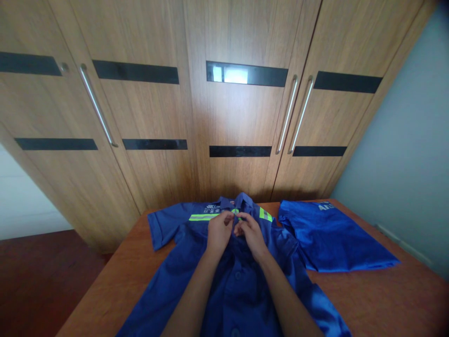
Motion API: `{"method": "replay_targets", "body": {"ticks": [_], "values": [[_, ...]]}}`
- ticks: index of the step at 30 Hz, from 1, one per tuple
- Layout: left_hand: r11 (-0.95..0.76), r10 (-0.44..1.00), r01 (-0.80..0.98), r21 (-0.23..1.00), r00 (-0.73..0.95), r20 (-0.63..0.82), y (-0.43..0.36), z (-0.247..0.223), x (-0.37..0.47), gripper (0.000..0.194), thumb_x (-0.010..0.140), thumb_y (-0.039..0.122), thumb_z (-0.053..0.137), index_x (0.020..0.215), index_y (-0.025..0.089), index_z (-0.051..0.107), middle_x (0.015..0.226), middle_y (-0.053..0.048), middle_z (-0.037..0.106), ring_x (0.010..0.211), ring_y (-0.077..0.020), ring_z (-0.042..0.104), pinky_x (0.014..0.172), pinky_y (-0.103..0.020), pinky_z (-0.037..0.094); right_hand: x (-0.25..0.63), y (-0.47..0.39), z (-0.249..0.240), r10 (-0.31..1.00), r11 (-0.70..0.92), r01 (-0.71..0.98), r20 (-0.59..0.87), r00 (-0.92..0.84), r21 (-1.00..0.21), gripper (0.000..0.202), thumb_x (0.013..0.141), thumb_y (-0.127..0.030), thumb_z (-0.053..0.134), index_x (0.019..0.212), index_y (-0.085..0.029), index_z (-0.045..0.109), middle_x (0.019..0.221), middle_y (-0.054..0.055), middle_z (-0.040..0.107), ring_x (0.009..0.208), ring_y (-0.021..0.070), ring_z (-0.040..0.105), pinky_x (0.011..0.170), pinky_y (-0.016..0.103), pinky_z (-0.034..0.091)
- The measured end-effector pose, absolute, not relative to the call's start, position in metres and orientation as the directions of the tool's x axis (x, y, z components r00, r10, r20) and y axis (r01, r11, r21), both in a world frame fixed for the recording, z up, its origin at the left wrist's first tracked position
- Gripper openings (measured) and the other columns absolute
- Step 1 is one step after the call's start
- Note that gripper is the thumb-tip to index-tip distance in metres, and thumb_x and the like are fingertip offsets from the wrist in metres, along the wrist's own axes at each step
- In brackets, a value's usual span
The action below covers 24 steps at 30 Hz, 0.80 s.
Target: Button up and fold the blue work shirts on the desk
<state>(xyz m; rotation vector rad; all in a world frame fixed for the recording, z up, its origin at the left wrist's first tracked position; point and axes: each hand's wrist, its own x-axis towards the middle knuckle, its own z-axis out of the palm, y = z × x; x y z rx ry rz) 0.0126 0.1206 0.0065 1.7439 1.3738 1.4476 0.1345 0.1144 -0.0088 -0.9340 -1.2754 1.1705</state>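
Observation:
A navy short-sleeved work shirt (189, 257) lies spread front-up on the wooden table, its collar at the far end. Yellow-green reflective strips cross its chest, and white lettering shows above the left-hand strip. My left hand (220, 230) pinches the front placket just below the collar. Close beside it, my right hand (249, 231) has its fingers closed on the other edge of the same placket. The fingertips of both hands nearly meet there; any button between them is too small to make out. Lower on the front, a dark button (237, 275) shows between my forearms.
A folded bright blue garment (333, 238) with white lettering lies right of the shirt on the table (115, 276). Behind the table stands a wooden wardrobe (242, 112) with dark strips and long metal handles. A pale wall (403, 131) borders the right side.

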Motion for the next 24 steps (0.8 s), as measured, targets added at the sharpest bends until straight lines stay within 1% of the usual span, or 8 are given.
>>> {"method": "replay_targets", "body": {"ticks": [4,8,12,14,17,20,22,24], "values": [[-0.338,0.929,0.285,0.897,-0.049,0.366,0.124,0.004,0.013,0.011,0.073,0.013,0.058,0.077,0.019,0.066,0.074,-0.002,0.071,0.071,-0.0162,0.068,0.07,-0.027,0.052,0.135,0.116,-0.013,0.967,0.257,0.021,0.257,0.001,-0.966,0.022,0.081,-0.041,0.051,0.092,-0.022,0.052,0.054,-0.004,0.059,0.048,0.0154,0.055,0.051,0.026,0.042],[-0.281,0.957,0.174,0.944,-0.023,0.289,0.126,0.003,0.014,0.011,0.074,0.026,0.063,0.077,0.017,0.066,0.072,-0.004,0.071,0.068,-0.0168,0.067,0.064,-0.025,0.052,0.138,0.112,-0.012,0.954,0.283,0.185,0.295,0.046,-0.941,0.012,0.08,-0.031,0.055,0.09,-0.025,0.056,0.058,-0.003,0.063,0.055,0.0174,0.06,0.055,0.026,0.039],[-0.222,0.972,0.101,0.97,-0.054,0.228,0.127,0.001,0.017,0.019,0.066,0.033,0.072,0.072,0.017,0.066,0.067,-0.002,0.069,0.065,-0.0166,0.065,0.06,-0.024,0.05,0.138,0.107,-0.008,0.947,0.227,0.564,0.315,0.063,-0.794,0.014,0.082,-0.024,0.052,0.093,-0.027,0.06,0.07,-0.001,0.068,0.069,0.0196,0.066,0.059,0.025,0.039],[-0.197,0.976,0.067,0.978,-0.078,0.202,0.127,-0.001,0.018,0.018,0.064,0.033,0.073,0.069,0.017,0.066,0.065,-0.001,0.069,0.064,-0.0157,0.064,0.059,-0.023,0.048,0.137,0.106,-0.006,0.946,0.203,0.646,0.318,0.064,-0.736,0.014,0.083,-0.023,0.052,0.094,-0.027,0.06,0.072,-0.001,0.069,0.071,0.0195,0.067,0.061,0.025,0.04],[-0.154,0.983,0.004,0.988,-0.096,0.154,0.126,-0.002,0.016,0.02,0.065,0.035,0.072,0.07,0.017,0.067,0.064,0.0,0.069,0.061,-0.0148,0.064,0.057,-0.023,0.047,0.137,0.106,-0.005,0.946,0.235,0.563,0.32,0.055,-0.792,0.01,0.083,-0.027,0.052,0.09,-0.027,0.06,0.068,-0.002,0.068,0.068,0.0188,0.066,0.061,0.025,0.042],[-0.109,0.99,-0.053,0.993,-0.095,0.104,0.125,-0.003,0.014,0.026,0.066,0.039,0.07,0.075,0.016,0.068,0.064,-0.001,0.069,0.056,-0.0142,0.063,0.053,-0.023,0.046,0.136,0.107,-0.005,0.954,0.263,0.284,0.292,0.066,-0.922,0.008,0.079,-0.033,0.058,0.082,-0.026,0.059,0.06,-0.003,0.065,0.06,0.0181,0.063,0.059,0.026,0.042],[-0.093,0.992,-0.071,0.993,-0.092,0.086,0.124,-0.003,0.013,0.028,0.066,0.04,0.07,0.079,0.015,0.067,0.065,-0.002,0.07,0.055,-0.0143,0.063,0.052,-0.023,0.046,0.135,0.109,-0.005,0.965,0.241,0.109,0.25,0.08,-0.964,0.015,0.076,-0.039,0.062,0.078,-0.024,0.058,0.056,-0.003,0.063,0.053,0.017,0.06,0.055,0.026,0.042],[-0.093,0.993,-0.069,0.993,-0.086,0.087,0.123,-0.003,0.013,0.029,0.066,0.04,0.07,0.08,0.015,0.067,0.065,-0.002,0.07,0.056,-0.0145,0.063,0.053,-0.024,0.046,0.134,0.111,-0.006,0.976,0.203,0.015,0.203,0.084,-0.979,0.023,0.074,-0.044,0.063,0.078,-0.023,0.056,0.053,-0.003,0.062,0.048,0.0155,0.057,0.052,0.026,0.043]]}}
